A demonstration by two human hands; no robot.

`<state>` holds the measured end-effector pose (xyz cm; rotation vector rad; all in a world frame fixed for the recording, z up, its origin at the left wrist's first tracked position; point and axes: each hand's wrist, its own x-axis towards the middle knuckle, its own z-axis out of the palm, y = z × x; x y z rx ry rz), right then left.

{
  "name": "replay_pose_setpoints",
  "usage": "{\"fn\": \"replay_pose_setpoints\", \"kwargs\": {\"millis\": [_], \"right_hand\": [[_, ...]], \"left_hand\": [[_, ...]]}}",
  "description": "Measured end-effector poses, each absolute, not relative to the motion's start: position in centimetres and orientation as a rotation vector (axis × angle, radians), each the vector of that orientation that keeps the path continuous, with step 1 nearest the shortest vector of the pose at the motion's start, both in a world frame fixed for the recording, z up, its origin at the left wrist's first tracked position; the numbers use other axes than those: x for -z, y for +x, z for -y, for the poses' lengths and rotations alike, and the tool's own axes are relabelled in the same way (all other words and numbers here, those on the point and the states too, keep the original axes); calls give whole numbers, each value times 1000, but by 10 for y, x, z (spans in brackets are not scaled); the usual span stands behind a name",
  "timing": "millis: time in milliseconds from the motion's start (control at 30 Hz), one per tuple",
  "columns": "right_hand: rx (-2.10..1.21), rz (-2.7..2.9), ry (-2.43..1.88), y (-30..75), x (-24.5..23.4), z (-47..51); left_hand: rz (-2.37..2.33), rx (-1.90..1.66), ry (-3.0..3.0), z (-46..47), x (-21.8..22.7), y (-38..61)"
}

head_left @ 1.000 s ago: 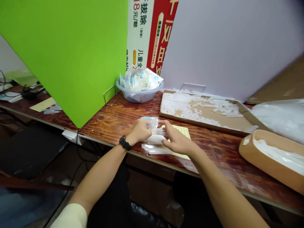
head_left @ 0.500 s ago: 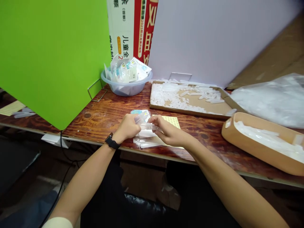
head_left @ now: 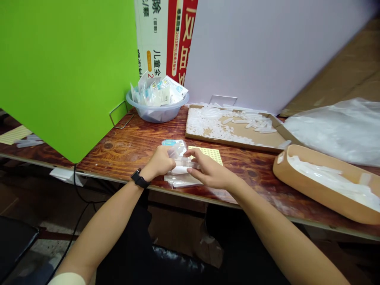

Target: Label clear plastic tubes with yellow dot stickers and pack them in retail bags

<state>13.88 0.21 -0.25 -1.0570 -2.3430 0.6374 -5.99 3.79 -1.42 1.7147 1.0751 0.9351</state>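
Pinching a clear plastic tube point(head_left: 184, 162) between the left hand point(head_left: 159, 161), curled closed around it, and the right hand point(head_left: 209, 170), fingers gripping its far end; tube held just above flat plastic packets point(head_left: 181, 181) on the wooden table point(head_left: 118, 150); yellow dot sheet point(head_left: 209, 153) just right.

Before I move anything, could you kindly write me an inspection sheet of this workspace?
Surface: varnished reddish-brown wooden bench.
Job's things: clear plastic pieces between both hands, above a stack of clear bags; yellow gridded sheet beyond them.
Hands: left hand grips the pieces; right hand touches them.
Clutter: translucent bowl of packets; cardboard tray of white plastic pieces; tan tray; large clear bag.
Cables: black cable drops from the bench edge.
Surroundings: green board, pale lilac board, red-and-white printed poster.
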Motion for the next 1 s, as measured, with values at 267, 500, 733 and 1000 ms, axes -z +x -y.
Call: {"fn": "replay_pose_setpoints", "kwargs": {"millis": [267, 500, 733, 1000], "right_hand": [[-645, 2177, -1093, 129, 10, -11], [-624, 1961, -1166, 133, 18, -32], [-906, 1514, -1074, 138, 20, -40], [-945, 1164, -927, 153, 7, -45]], "left_hand": [[-1085, -867, 1591, -40, 13, -55], [-1169, -917, 1568, -51, 20, -35], [-1208, -1004, 1579, -50, 25, -21], [-1140, -1051, 1451, -53, 21, -5]]}}
